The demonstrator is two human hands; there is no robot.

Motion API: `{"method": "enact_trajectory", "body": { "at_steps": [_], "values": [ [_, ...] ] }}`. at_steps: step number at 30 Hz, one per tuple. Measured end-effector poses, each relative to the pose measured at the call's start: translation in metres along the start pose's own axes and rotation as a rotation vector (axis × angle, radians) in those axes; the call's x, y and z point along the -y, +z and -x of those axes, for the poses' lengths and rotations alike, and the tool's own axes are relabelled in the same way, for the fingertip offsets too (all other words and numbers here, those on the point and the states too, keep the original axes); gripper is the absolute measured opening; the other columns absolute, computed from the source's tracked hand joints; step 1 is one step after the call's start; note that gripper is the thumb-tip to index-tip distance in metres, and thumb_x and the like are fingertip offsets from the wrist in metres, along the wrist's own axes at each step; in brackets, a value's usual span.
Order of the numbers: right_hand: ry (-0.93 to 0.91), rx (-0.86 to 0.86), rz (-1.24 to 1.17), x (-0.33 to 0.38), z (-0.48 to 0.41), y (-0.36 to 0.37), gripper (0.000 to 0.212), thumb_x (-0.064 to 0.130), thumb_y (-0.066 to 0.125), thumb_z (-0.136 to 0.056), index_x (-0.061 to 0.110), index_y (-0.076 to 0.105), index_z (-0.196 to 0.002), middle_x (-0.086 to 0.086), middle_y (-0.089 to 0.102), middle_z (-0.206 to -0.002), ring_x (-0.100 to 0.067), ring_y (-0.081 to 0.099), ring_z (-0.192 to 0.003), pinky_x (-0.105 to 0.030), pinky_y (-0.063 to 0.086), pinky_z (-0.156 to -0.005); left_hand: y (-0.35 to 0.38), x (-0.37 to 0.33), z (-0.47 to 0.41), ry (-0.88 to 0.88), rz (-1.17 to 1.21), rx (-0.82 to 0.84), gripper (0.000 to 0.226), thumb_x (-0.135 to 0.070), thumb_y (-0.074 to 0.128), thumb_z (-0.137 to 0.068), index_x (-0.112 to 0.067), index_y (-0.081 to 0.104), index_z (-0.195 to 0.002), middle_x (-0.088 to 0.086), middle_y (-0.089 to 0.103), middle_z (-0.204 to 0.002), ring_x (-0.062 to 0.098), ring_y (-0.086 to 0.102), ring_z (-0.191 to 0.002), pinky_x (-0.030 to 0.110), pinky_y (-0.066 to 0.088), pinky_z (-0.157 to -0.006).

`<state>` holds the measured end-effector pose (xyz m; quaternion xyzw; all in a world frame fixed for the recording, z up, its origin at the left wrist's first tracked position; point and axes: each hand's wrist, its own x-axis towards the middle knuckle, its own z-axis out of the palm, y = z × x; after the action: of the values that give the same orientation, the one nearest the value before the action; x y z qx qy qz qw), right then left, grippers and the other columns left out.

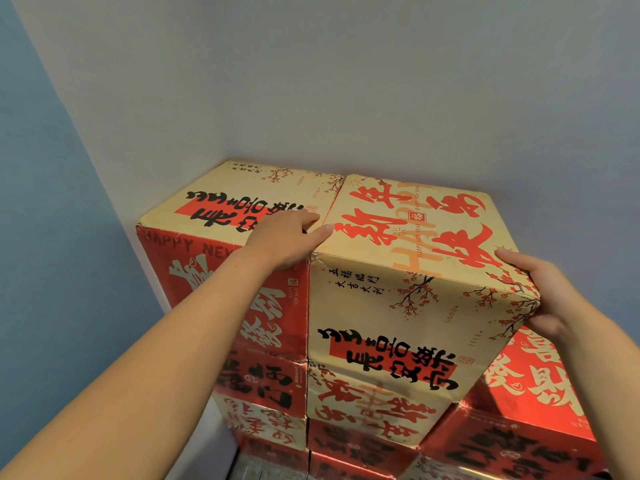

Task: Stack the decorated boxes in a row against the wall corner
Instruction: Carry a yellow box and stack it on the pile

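Cardboard, cream and red, fills the corner where the blue wall (52,202) meets the grey wall (381,81). I count two boxes on the top level: the corner box (242,199), pushed into the angle of the walls, and the front box (408,271) just beside it on its right, their near sides touching along a seam. My two hands are both on the front box. My left hand (287,240) lies over its top left edge, at the seam, fingers (304,218) spread flat across onto the corner box's top and thumb resting on the front box's top; it presses rather than clasps. My right hand (543,296) wraps the top right corner, thumb on top and the other fingers tucked under the side, holding the box. Below, each of the two columns shows at least three more boxes, though the lowest ones are cut off and I cannot count them surely. To the right a lower stack (530,393) stands one level below the front box, with one red-topped box on top and at least one more beneath it.
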<state>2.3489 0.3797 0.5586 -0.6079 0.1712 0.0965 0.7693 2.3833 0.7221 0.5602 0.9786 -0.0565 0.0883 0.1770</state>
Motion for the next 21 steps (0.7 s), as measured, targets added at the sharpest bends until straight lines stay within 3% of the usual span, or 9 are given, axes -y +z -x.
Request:
{"method": "enact_trajectory", "body": {
  "at_steps": [7, 12, 21],
  "values": [
    [0.004, 0.007, -0.022, -0.003, 0.003, -0.001, 0.015, 0.027, 0.057, -0.095, 0.012, 0.058, -0.099, -0.003, 0.077, -0.074, -0.018, 0.073, -0.058, -0.026, 0.059, -0.051, -0.002, 0.001, 0.006, 0.030, 0.001, -0.015, 0.057, -0.058, 0.038, -0.096, -0.022, 0.055, -0.137, 0.001, 0.056, -0.140, 0.020, 0.050, -0.128, 0.037, 0.041, -0.102],
    [-0.012, 0.015, -0.033, -0.006, 0.003, -0.001, 0.015, 0.025, 0.056, -0.095, 0.011, 0.058, -0.100, -0.004, 0.077, -0.074, -0.018, 0.073, -0.058, -0.026, 0.059, -0.051, 0.002, 0.003, 0.008, 0.029, -0.076, 0.002, 0.061, -0.062, 0.032, -0.096, -0.028, 0.044, -0.145, -0.002, 0.037, -0.155, 0.020, 0.036, -0.141, 0.041, 0.032, -0.112],
    [0.003, 0.012, -0.018, -0.006, 0.003, -0.001, 0.015, 0.026, 0.055, -0.096, 0.011, 0.058, -0.099, -0.005, 0.076, -0.070, -0.018, 0.072, -0.055, -0.024, 0.057, -0.047, 0.002, 0.000, 0.011, 0.029, -0.091, 0.015, 0.060, -0.059, 0.030, -0.097, -0.027, 0.039, -0.148, -0.002, 0.031, -0.157, 0.018, 0.030, -0.144, 0.039, 0.027, -0.114]
  ]
}}
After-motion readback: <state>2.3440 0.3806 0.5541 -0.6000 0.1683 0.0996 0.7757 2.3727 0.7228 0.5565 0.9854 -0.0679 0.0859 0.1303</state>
